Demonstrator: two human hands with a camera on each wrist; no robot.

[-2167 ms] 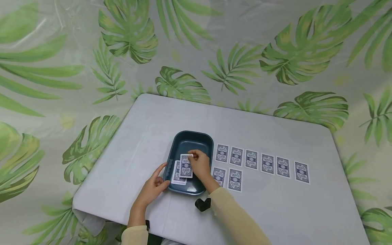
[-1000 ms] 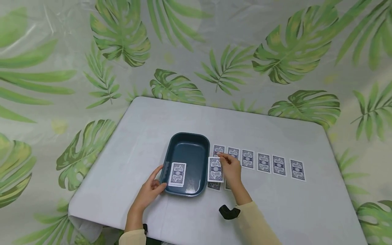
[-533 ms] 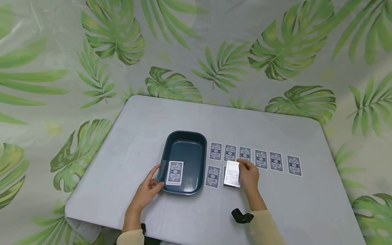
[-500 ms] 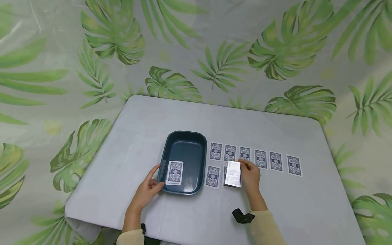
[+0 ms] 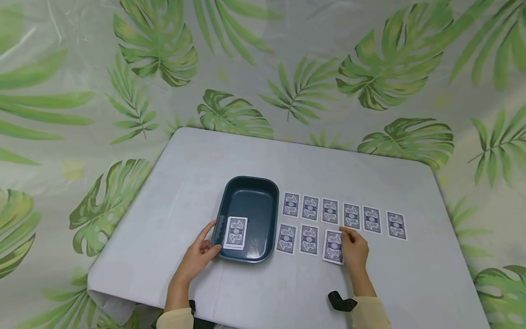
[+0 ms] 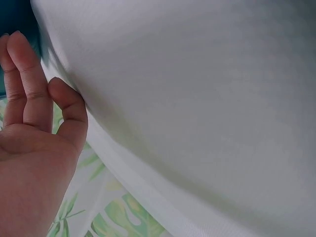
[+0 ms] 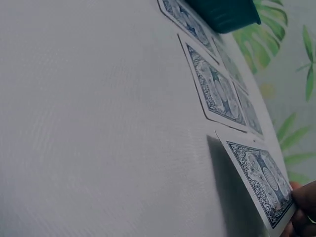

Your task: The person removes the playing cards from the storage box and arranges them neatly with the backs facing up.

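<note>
My right hand [image 5: 355,251] pinches a blue-and-white playing card [image 5: 332,246] by its right edge, patterned back up. In the right wrist view this card [image 7: 261,177] is tilted, and a shadow falls on the white cloth under it. It is at the right end of a near row, beside two face-down cards. My left hand [image 5: 195,257] touches the left side of a dark teal tray [image 5: 255,261] with outstretched index finger and thumb at its near left corner. Inside the tray lies a small stack of cards [image 5: 235,233], backs up.
A far row of several face-down cards [image 5: 330,211] runs right from the tray. White cloth covers the table [image 5: 255,292], with its far edge against a leaf-patterned backdrop [image 5: 304,91]. A black wrist device [image 5: 342,301] hangs at the right sleeve.
My right hand has lifted a card from the tray's stack and carried it right, past two near-row cards, then lowered it beside them. The left hand stays at the tray.
</note>
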